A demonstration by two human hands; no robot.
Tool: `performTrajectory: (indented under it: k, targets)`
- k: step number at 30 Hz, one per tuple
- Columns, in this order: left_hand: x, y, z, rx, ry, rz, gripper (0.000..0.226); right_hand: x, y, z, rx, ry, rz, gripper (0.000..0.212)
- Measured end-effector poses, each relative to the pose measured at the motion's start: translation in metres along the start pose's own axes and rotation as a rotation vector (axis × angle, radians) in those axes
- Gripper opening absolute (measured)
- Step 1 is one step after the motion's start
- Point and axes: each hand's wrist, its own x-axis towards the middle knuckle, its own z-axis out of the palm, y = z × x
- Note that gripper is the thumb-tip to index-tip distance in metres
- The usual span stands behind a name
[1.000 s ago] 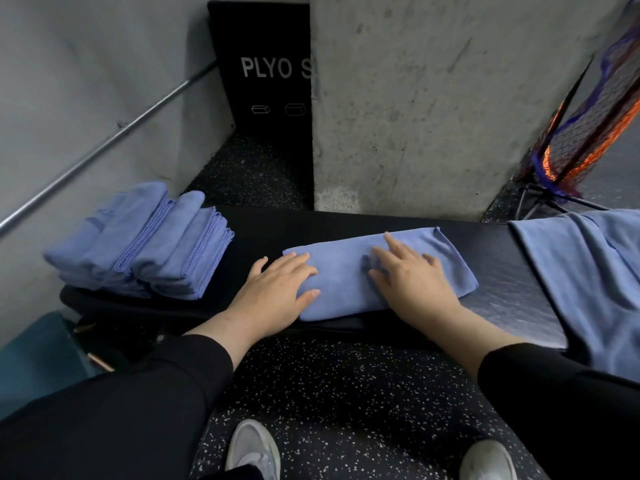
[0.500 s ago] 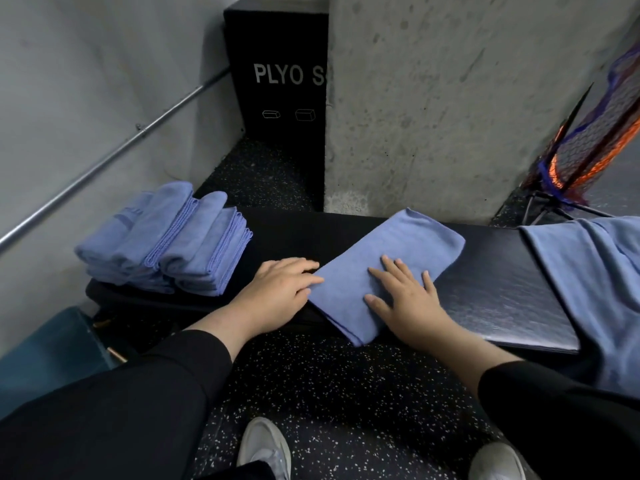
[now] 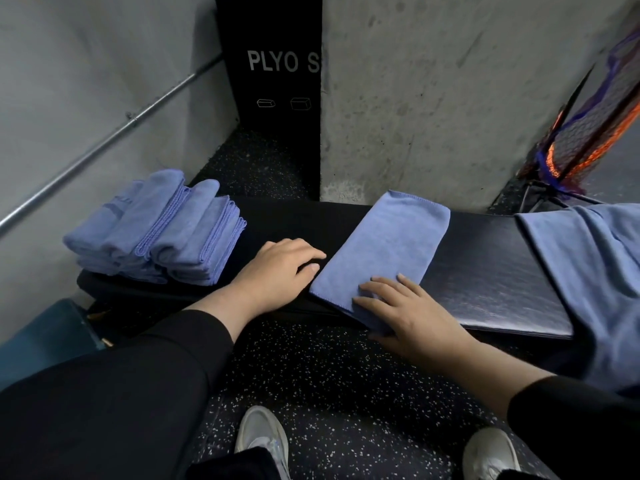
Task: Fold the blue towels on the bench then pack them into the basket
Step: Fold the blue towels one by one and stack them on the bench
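A folded blue towel (image 3: 384,247) lies crosswise on the black bench (image 3: 491,282), its near end hanging slightly over the front edge. My right hand (image 3: 405,313) rests flat on that near end with fingers spread. My left hand (image 3: 277,275) lies on the bench just left of the towel, fingertips at its left edge, fingers loosely bent and holding nothing. A stack of folded blue towels (image 3: 162,230) sits on the bench's left end. Unfolded blue towels (image 3: 588,271) drape over the right end.
A teal container corner (image 3: 41,337) shows on the floor at lower left. A concrete pillar (image 3: 450,98) and a black plyo box (image 3: 273,81) stand behind the bench. A metal rail (image 3: 104,140) runs along the left wall. An orange and blue net (image 3: 588,133) stands at right.
The towel has turned from lying along the bench to lying across it. My right hand slid to its near end; my left hand came off the towel onto the bench beside it.
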Motion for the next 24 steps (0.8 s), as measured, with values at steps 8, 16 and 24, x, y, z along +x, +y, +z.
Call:
performTrajectory:
  k: [8, 16, 24]
  targets:
    - [0.003, 0.031, 0.017, 0.088, -0.176, 0.157, 0.069, 0.001, 0.005, -0.049, 0.578, 0.143, 0.506, 0.009]
    - [0.017, 0.063, 0.006, -0.664, -0.093, -0.129, 0.021, -0.018, 0.028, -0.073, 1.000, 0.284, 0.557, 0.015]
    - [0.032, 0.075, 0.012, -0.753, -0.044, -0.264, 0.016, -0.019, 0.043, -0.068, 0.994, 0.196, 0.637, 0.008]
